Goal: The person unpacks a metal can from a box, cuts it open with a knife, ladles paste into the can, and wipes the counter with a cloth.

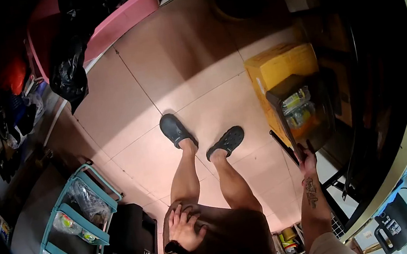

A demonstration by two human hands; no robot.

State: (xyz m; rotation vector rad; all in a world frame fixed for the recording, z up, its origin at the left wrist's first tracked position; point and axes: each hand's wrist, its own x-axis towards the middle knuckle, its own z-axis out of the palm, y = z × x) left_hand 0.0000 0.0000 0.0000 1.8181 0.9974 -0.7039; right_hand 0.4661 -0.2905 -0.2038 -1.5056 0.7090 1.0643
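Note:
My left hand (184, 228) rests on my thigh over the dark shorts, fingers spread, with a black watch on the wrist. At the right, my right hand (306, 158) has its fingers at the near edge of a dark, see-through container (321, 134) and grips that edge. Inside the container, clear packets (296, 107) with green-yellow labels are visible, and something orange lies under them. Behind it and partly covered by it is a yellow cardboard box (282, 61) on the floor.
Two dark clogs (175, 128) are on my feet on the tiled floor. A teal rack (69, 243) with plastic bags stands at the lower left. A pink tub (121, 21) with black bags is at the upper left. A black kettle (400, 222) sits at the lower right.

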